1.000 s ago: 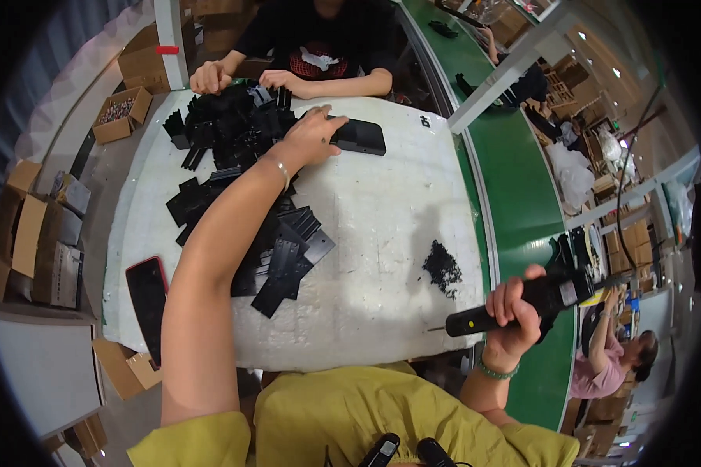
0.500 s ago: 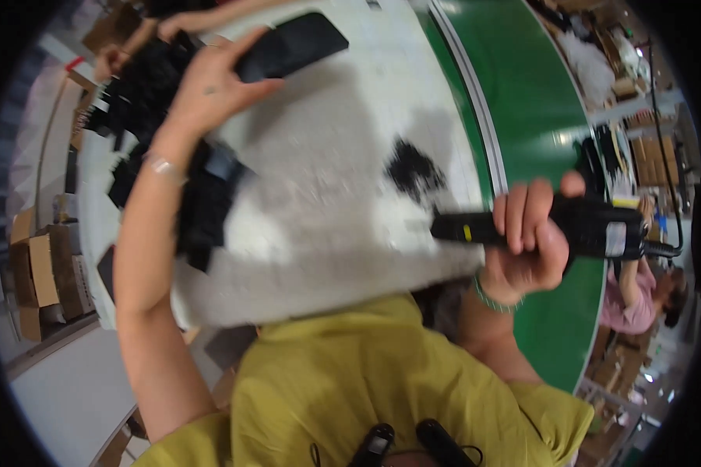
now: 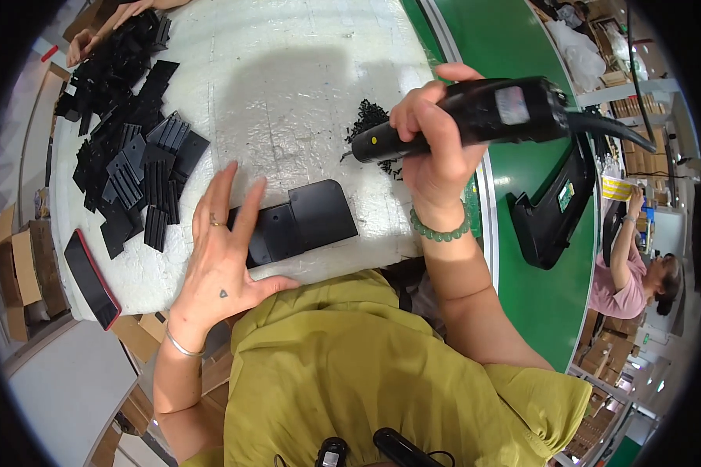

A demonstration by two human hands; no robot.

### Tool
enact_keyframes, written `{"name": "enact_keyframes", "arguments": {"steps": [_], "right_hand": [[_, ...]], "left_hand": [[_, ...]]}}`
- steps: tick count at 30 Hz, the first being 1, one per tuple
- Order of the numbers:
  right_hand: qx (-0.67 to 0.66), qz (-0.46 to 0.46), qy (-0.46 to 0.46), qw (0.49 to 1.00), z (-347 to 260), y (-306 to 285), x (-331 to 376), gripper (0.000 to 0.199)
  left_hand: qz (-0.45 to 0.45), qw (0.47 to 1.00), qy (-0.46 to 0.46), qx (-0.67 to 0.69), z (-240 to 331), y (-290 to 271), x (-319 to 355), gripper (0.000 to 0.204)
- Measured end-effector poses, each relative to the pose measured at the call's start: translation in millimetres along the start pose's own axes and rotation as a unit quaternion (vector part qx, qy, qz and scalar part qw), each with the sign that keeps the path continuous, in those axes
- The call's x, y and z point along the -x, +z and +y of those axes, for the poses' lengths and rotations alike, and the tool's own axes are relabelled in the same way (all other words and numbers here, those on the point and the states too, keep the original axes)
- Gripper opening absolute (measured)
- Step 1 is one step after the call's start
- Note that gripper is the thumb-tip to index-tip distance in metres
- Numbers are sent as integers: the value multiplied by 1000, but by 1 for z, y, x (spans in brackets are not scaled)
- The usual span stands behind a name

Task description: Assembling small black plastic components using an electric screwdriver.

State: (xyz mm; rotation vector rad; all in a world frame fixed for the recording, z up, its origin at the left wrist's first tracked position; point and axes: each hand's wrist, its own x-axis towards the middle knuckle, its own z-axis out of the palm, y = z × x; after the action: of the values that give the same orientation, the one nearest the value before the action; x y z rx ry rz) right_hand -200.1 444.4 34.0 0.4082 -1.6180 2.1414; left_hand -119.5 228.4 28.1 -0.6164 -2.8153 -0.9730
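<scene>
A flat black plastic part point(image 3: 311, 222), with one rounded corner and a lower section at its left end, lies close to my body on the white-covered table. Over its left end rests my left hand point(image 3: 230, 253), fingers spread, with the thumb along the near edge. My right hand point(image 3: 440, 144) is wrapped round a corded black electric screwdriver point(image 3: 475, 113). The screwdriver's thin bit points left, beside a heap of small black screws point(image 3: 370, 117) that its body and my hand partly cover.
Black plastic pieces point(image 3: 144, 171) are piled on the left, with another person's hands point(image 3: 93, 39) behind them. A dark, red-edged device point(image 3: 92, 280) lies at the near left corner. On the green conveyor point(image 3: 522, 187) to the right sits a black angled housing point(image 3: 557, 206).
My left hand has come from the far side toward my body, and the black part now lies near me. My right hand has brought the screwdriver up and left to the screws.
</scene>
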Motion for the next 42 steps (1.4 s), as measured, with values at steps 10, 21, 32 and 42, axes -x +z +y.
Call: {"name": "enact_keyframes", "arguments": {"steps": [10, 21, 32, 42], "right_hand": [[-195, -108, -54, 973, -57, -2, 3, 43], [-217, -268, -78, 935, -79, -21, -28, 33], [-116, -247, -82, 958, -55, 21, 7, 38], [-65, -299, 27, 952, -52, 53, 22, 41]], "left_hand": [[68, 993, 94, 23, 17, 29, -63, 21], [3, 983, 171, 74, 34, 15, -86, 18], [35, 996, 53, 67, 5, 2, -47, 40], [-67, 986, -87, 126, -40, -13, -9, 59]]}}
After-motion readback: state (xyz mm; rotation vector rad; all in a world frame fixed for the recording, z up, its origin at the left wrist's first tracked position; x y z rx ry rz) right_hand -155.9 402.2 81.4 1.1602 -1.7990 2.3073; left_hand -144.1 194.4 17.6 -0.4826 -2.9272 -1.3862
